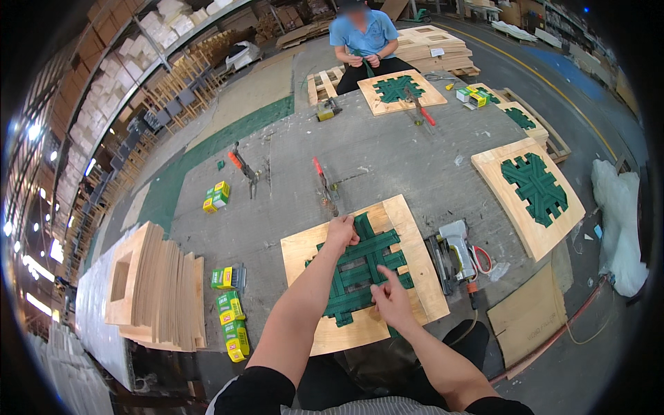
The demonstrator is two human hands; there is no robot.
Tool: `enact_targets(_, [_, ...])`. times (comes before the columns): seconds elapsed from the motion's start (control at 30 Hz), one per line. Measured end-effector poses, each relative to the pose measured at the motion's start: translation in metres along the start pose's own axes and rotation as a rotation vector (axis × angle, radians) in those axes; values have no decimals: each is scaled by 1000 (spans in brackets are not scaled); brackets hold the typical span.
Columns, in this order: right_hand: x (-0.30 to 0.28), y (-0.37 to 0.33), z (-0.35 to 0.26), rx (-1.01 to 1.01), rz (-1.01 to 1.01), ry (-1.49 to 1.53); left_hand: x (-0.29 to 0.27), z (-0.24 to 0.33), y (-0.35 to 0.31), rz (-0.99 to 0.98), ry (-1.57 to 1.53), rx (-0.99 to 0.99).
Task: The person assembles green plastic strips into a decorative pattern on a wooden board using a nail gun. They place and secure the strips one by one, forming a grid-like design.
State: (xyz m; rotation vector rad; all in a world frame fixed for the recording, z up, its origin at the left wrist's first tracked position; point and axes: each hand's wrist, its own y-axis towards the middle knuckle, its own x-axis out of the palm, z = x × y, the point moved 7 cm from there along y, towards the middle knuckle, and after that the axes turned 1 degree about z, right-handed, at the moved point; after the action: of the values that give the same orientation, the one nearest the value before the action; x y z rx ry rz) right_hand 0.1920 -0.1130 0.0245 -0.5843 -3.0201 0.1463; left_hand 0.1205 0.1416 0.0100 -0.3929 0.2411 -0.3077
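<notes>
In front of me a square plywood panel (360,335) lies on the grey table. Dark green webbing straps (356,266) cross over its middle in a woven lattice, with slots showing between them. My left hand (342,232) is closed at the far end of a strap, pinching the green webbing. Over the right part of the lattice is my right hand (394,301), index finger stretched out and thumb apart, with nothing visible in it. A pneumatic staple gun (456,249) with a hose lies just right of the panel. Red-handled scissors (481,260) rest against it.
Stacked plywood frames (155,283) and green-yellow boxes (232,311) stand at left. Red-handled pliers-like tools (321,180) lie beyond my panel. A finished-looking webbed panel (529,194) sits at right. Across the table a person (363,41) in blue holds green strap near another webbed panel (401,93).
</notes>
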Motion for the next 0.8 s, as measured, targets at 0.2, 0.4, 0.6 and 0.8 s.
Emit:
enact_targets(0.2, [-1, -42, 6, -195, -47, -285, 21, 2, -5, -54, 151, 230])
enact_targets(0.4, [-4, -79, 3, -189, -73, -358, 17, -1, -10, 71, 468, 261])
enact_targets(0.6, [-8, -46, -11, -253, -40, -376, 4, -10, -19, 92, 377, 219])
enact_targets(0.8, [-13, -32, 19, -177, -78, -326, 0, -16, -28, 56, 175, 102])
